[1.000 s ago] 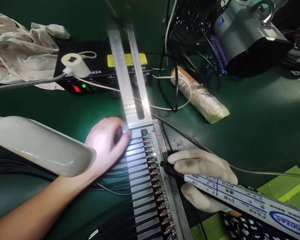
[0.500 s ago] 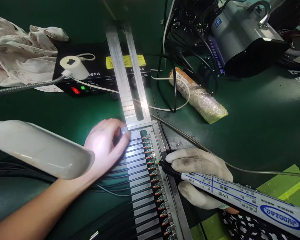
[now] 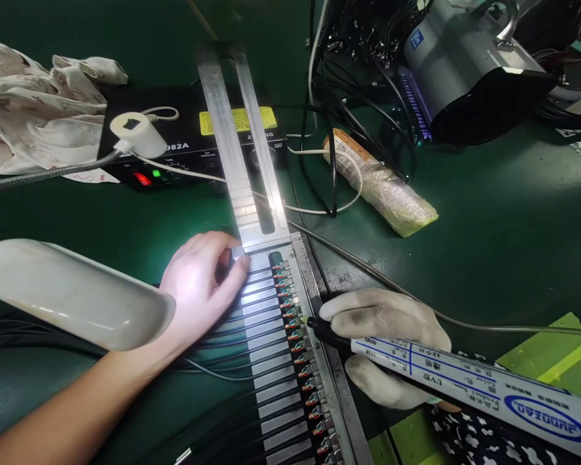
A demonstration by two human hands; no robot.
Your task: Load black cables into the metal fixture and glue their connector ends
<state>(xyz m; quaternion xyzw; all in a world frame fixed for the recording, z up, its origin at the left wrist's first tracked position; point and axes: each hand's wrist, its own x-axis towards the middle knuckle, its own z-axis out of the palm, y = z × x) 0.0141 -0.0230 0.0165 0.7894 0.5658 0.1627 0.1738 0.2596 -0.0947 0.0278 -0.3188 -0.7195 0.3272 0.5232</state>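
Observation:
My bare left hand (image 3: 198,281) grips the left edge of a metal jig (image 3: 266,345), thumb on top and fingers curled at its far corner. Black cables lie side by side across the jig, each ending in a small connector with exposed coloured wires (image 3: 300,358). In my right hand (image 3: 387,323), which wears a whitish glove with smudged fingertips, is a UV glue syringe (image 3: 465,374) with a blue-and-white label. Its black nozzle points left at the row of connectors, with a small yellowish tip close to one of them. Whether the tip touches is too small to tell.
A lamp head (image 3: 77,290) hangs over my left forearm. Behind the jig stand a black controller box (image 3: 145,148) and a slotted metal bar (image 3: 217,116). Further right are a plastic-wrapped roll (image 3: 387,187), tangled cables and a grey machine (image 3: 469,77). A cloth (image 3: 43,110) lies far left.
The glue syringe's tip has shifted slightly toward me along the row of connectors. My left hand keeps its place on the jig. The whole view has moved a little.

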